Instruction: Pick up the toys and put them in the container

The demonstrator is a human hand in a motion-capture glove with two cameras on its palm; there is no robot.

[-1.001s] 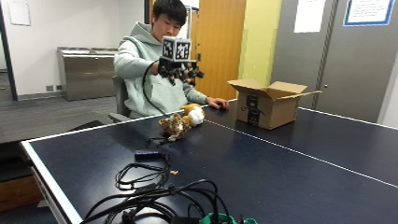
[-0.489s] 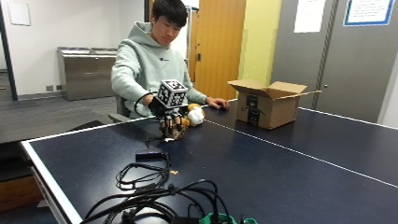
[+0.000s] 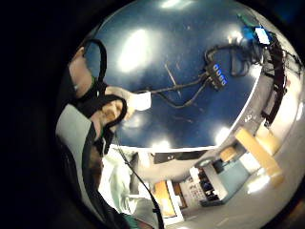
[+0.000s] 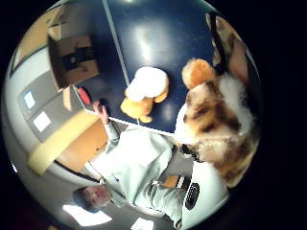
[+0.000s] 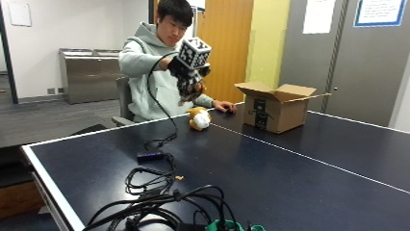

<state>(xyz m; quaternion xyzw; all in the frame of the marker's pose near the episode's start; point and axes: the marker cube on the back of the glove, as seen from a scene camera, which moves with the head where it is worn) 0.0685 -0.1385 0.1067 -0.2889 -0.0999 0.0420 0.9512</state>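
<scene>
Since half a second ago my gloved right hand (image 5: 189,72) has come up off the worktop (image 5: 301,168), and the spotted plush toy (image 5: 190,89) has come up with it; the toy now hangs in the air in front of my chest, well above the surface. My fingers are curled round its upper part, and in the thumb-side palm view its brown, black and white fur (image 4: 216,129) sits right against the palm. The orange and white plush toy (image 5: 200,118) lies on the worktop near the far edge, between me and the open cardboard box (image 5: 276,107), apart from both. My bare left hand (image 5: 224,106) rests on the worktop by the box. I judge both toys light, soft and squashy, with nothing fragile about them; a grip round the body or head should hold, though fur may slip if only a tuft is pinched. The box flaps stand open, so dropping it in from above looks simple.
</scene>
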